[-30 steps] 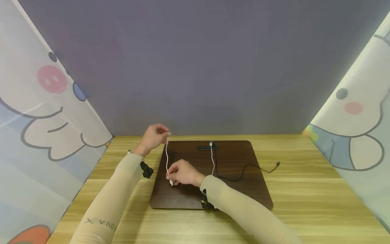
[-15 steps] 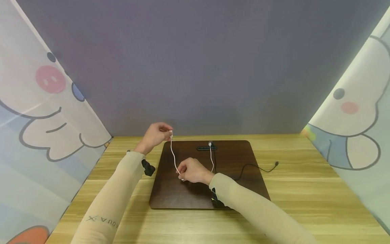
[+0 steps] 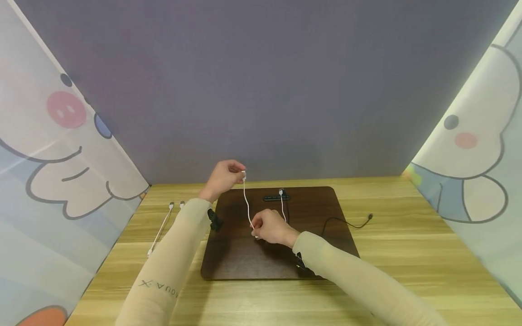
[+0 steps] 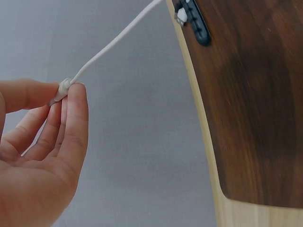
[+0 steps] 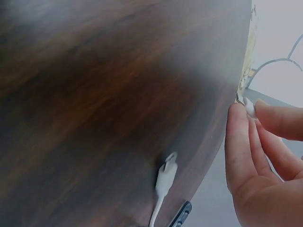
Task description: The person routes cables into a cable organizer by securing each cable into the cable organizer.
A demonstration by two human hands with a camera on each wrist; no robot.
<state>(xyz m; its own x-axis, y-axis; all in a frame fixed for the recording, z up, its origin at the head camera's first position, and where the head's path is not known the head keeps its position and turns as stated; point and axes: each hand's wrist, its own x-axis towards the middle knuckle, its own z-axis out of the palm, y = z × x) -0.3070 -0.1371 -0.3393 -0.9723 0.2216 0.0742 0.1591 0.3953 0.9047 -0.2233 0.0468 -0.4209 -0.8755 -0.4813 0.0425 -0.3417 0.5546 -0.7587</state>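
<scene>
A short white charging cable [image 3: 247, 201] is stretched, slightly bent, between both hands above the dark brown board [image 3: 232, 265]. My left hand [image 3: 226, 177], higher and farther back, pinches the plug [image 4: 61, 90] at its upper end between thumb and fingertips. Lower, over the board's middle, my right hand [image 3: 272, 226] pinches the other end, whose plug [image 5: 249, 108] shows between thumb and fingers. A black cable holder strip [image 3: 269, 198] lies near the board's back edge. A second white cable [image 3: 282, 206] runs forward from it; its free plug [image 5: 165, 177] shows in the right wrist view.
Right of the board, a black cable [image 3: 350, 224] reaches onto the wooden table [image 3: 408, 253]. On the left lie another white cable [image 3: 160, 231] and a further plug [image 3: 182, 204], partly hidden by the left sleeve. A grey panel [image 3: 261, 90] stands behind the table.
Both hands have moved right with the white cable, the left also rising slightly. The right hand's lower plug now hides mostly behind its fingers. Cables on the left have come into sight.
</scene>
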